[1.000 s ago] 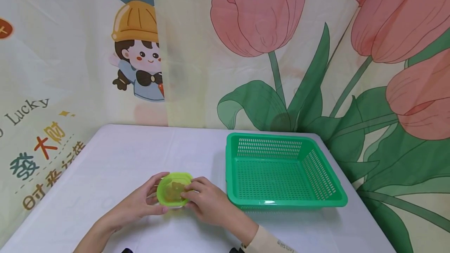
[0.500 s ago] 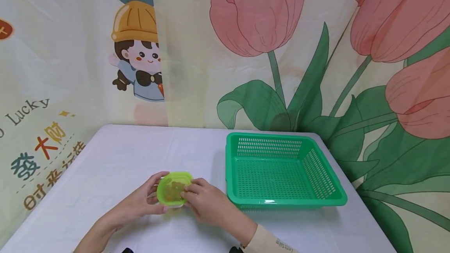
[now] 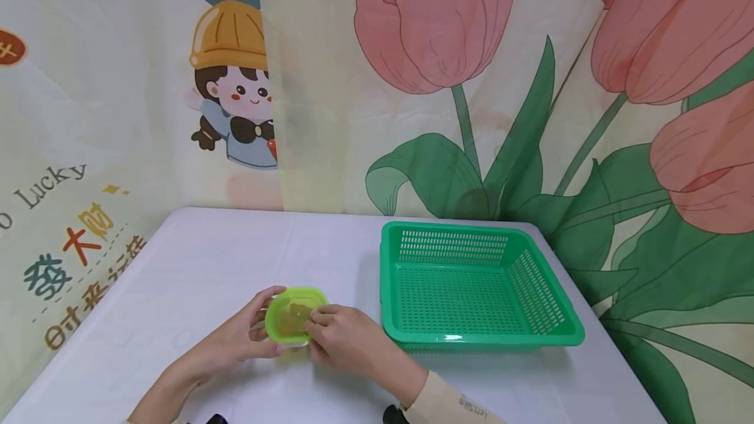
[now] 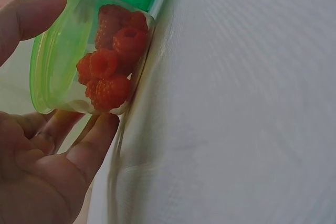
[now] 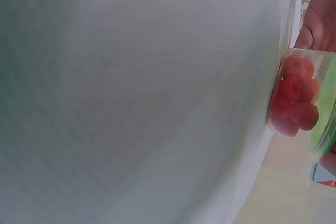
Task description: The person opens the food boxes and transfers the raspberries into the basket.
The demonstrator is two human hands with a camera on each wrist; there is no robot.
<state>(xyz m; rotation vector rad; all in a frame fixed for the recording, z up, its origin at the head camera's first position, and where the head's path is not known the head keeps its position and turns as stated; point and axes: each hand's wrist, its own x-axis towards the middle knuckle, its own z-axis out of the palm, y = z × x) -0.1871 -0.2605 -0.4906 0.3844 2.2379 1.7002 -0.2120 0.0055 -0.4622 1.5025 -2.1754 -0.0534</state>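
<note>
A small clear container with a green lid [image 3: 292, 309] stands on the white table, left of the basket. Red raspberries [image 4: 113, 59] show through its wall, also in the right wrist view [image 5: 296, 95]. My left hand [image 3: 235, 335] grips the container from the left, thumb on the near side and fingers round the far side. At the lid's right edge, my right hand [image 3: 347, 339] has its fingertips on the rim, curled; its thumb is partly hidden below.
A green plastic basket [image 3: 459, 293] with slotted walls stands to the right on the white-clothed table [image 3: 235, 247]. Behind hangs a printed curtain with tulips. Two small dark objects show at the bottom edge.
The right hand's fingers have shifted slightly at the lid's edge. The container and the left hand stay nearly where they were; the view has moved a little.
</note>
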